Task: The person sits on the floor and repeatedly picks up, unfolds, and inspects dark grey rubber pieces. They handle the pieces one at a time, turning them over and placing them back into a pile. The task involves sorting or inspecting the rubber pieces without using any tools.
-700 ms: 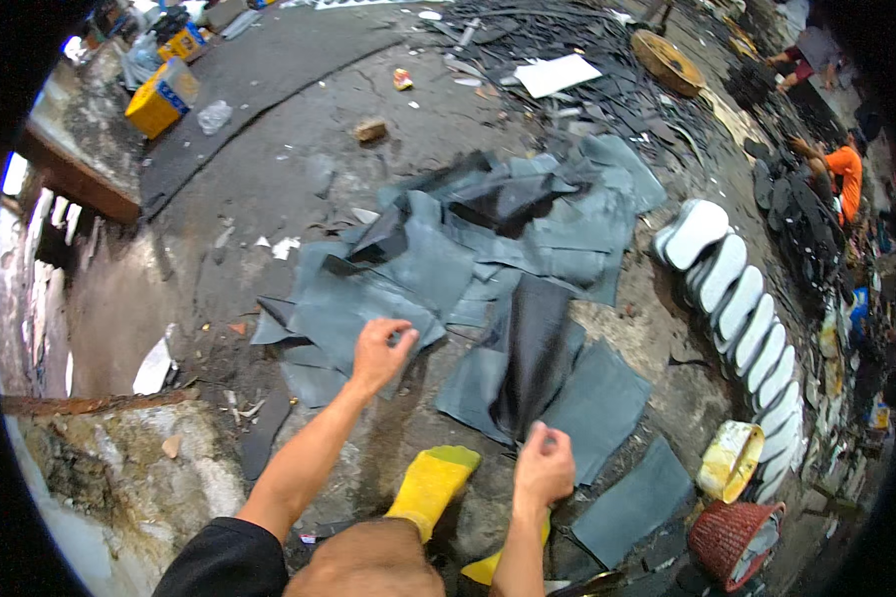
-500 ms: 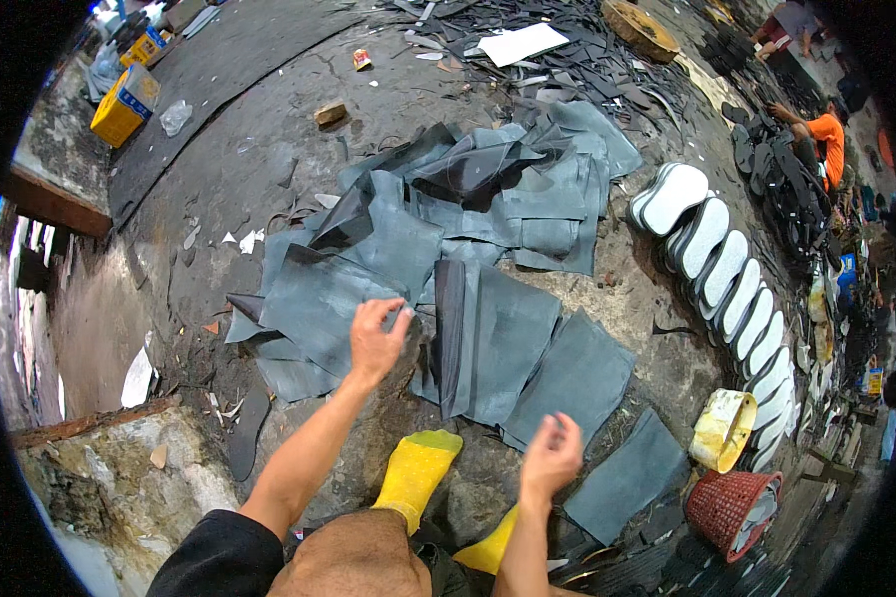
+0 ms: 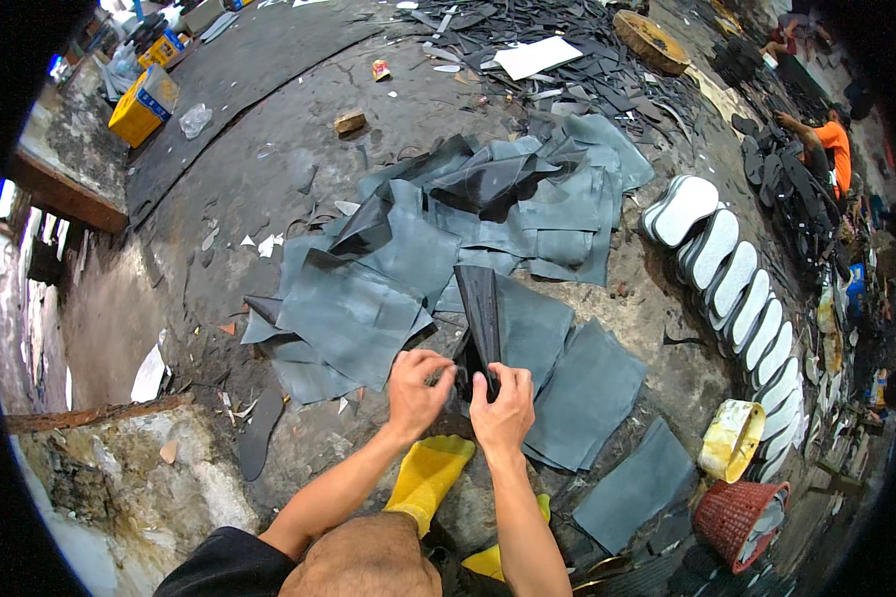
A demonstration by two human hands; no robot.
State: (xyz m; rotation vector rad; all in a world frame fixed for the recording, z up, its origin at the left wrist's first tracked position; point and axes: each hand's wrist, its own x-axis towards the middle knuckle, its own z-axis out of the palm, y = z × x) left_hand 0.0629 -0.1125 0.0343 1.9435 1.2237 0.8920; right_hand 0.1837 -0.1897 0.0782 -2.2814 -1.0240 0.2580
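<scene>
My right hand (image 3: 504,406) pinches the near edge of a dark rubber sheet (image 3: 481,308), which stands partly lifted and curled with its black side showing. Close beside it on the left, my left hand (image 3: 420,390) has its fingers drawn together; anything between them is too small to make out. Under and right of the lifted sheet lie grey-blue sheets (image 3: 587,393), overlapping one another. A single sheet (image 3: 635,488) rests apart at the lower right. Beyond my hands, a loose heap of similar sheets (image 3: 398,249) spreads over the floor, some with corners folded up.
White-topped sole shapes (image 3: 732,274) stand in a leaning row at right. Near them are a yellowed container (image 3: 732,440) and a red basket (image 3: 739,522). Dark offcuts (image 3: 597,85) and a round wooden block (image 3: 651,42) lie far off. A person in orange (image 3: 833,154) sits at far right.
My right hand has moved up and left from the lower right and taken hold of the dark sheet's near edge. My left hand has come down and right beside it.
</scene>
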